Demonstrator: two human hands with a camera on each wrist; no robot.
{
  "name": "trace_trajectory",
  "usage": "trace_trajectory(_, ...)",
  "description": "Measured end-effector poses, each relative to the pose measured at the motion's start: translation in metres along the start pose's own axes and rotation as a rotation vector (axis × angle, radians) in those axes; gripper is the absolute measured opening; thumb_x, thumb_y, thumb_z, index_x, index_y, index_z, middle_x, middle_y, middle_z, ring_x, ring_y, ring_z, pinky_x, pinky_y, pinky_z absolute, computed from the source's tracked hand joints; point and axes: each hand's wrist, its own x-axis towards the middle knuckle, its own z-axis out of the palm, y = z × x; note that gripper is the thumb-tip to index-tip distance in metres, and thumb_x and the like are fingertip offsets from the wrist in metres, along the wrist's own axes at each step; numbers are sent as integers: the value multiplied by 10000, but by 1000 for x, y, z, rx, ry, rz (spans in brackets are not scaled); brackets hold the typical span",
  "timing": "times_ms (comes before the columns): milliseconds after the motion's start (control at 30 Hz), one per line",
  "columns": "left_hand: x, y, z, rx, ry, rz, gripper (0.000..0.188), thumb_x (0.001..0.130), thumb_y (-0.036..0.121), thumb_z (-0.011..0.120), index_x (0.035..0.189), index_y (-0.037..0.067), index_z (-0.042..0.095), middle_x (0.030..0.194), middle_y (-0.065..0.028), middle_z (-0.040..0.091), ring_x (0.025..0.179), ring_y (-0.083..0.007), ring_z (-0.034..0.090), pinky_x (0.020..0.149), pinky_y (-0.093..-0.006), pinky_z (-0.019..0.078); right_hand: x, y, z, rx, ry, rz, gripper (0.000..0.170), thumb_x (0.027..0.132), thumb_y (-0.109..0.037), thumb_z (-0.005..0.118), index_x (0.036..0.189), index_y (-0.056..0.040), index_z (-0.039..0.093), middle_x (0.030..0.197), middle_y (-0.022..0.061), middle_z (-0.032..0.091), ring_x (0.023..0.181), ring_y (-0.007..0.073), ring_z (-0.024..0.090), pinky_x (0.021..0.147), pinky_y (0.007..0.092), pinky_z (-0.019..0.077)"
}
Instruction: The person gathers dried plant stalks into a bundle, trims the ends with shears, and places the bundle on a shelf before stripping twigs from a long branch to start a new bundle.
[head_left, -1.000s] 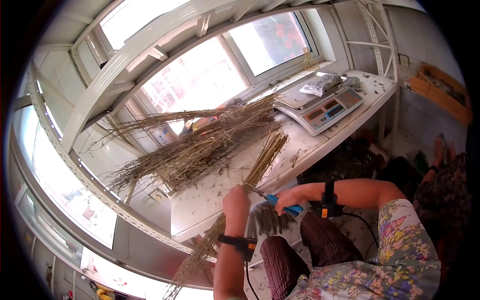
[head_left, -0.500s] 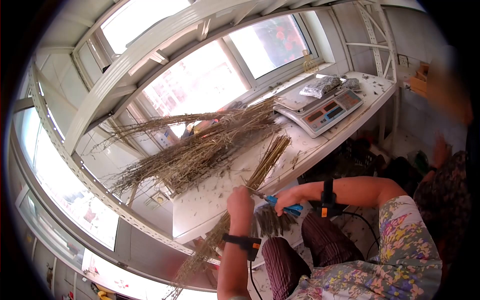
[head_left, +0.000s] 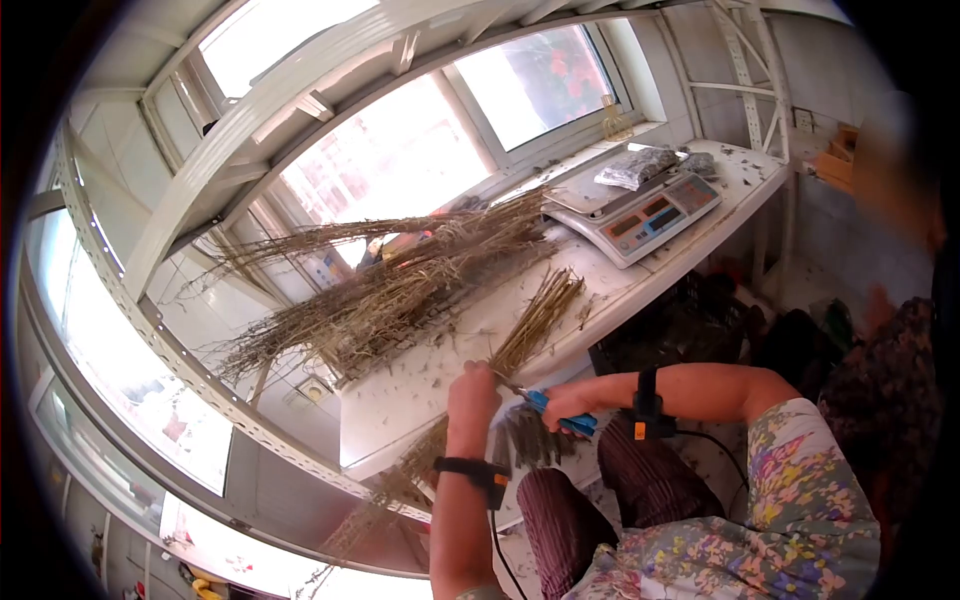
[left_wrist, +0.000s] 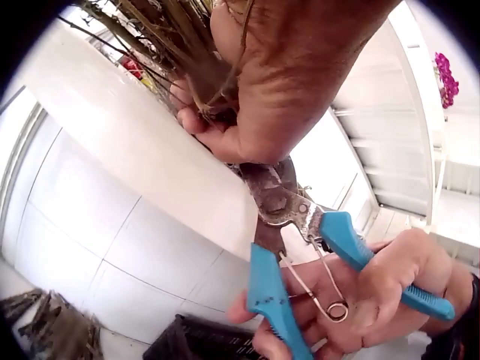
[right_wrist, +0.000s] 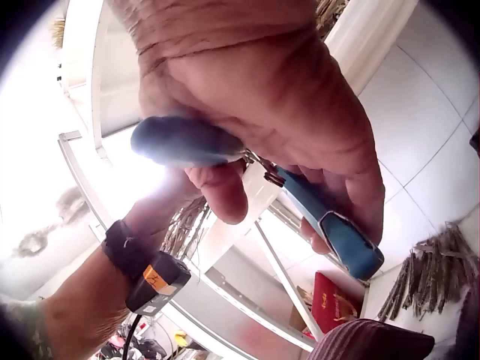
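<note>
My left hand (head_left: pixel 470 402) grips a bundle of dried stems (head_left: pixel 540 318) at the table's front edge. Their stiff ends lie up over the tabletop, while the twiggy part hangs below the fist. In my right hand (head_left: pixel 568 404) is a pair of pruning shears (left_wrist: pixel 276 201) with blue handles (left_wrist: pixel 271 289). The handles stand spread apart, with the thumb over one and the fingers around the other, as the right wrist view also shows. The blades reach in right beside the left hand at the stems, their tips hidden behind that hand in the left wrist view.
A large heap of dried twiggy stalks (head_left: pixel 390 290) covers the left part of the white table (head_left: pixel 400 420). A digital scale (head_left: pixel 645 222) stands to the right with a clear bag (head_left: pixel 636 168) on it. Cut stems (right_wrist: pixel 431 274) lie on the floor. Another person (head_left: pixel 885 390) is at far right.
Both hands shift only slightly, the shears staying beside the left hand. The hanging twiggy part sits a little differently. At far right, the other person has leaned into view, blurred.
</note>
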Motion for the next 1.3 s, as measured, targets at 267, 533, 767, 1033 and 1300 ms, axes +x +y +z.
trace_trajectory(267,-5,-8,6,-106,45,-39,187,739,11,534,926,24,524,962,-203,558,821,-410,589,705,-476,487,-4,42,9,-18,-89,-29,195,711,-178,646,787,-3,609,704,50,582,622,180,545,523,325,417)
trace_trajectory(533,-36,-3,-1,-94,114,-93,141,758,26,508,898,39,512,940,-194,552,797,-393,593,688,-478,482,-49,87,40,373,125,-156,296,712,-51,607,991,-2,523,756,68,572,606,178,574,525,308,467)
trace_trajectory(767,-137,3,-27,-28,193,-173,92,770,31,506,861,40,493,897,-175,537,779,-386,583,643,-493,469,-62,87,29,-404,762,-522,430,678,-65,615,1083,-40,469,834,147,577,762,279,586,649,386,466)
trace_trajectory(1033,-262,-24,-25,75,339,-619,108,764,45,535,836,22,457,913,-166,533,714,-407,575,581,-477,466,-79,29,-29,-1007,1155,-736,484,665,-75,623,1127,-45,483,960,141,548,918,315,536,766,420,428)
trace_trajectory(1300,-343,35,-22,89,167,-768,127,865,56,435,847,-4,546,776,-205,549,720,-388,563,607,-445,454,-21,0,-84,-1058,1163,-524,561,716,-263,698,1177,-66,447,950,119,548,923,298,551,755,425,438)
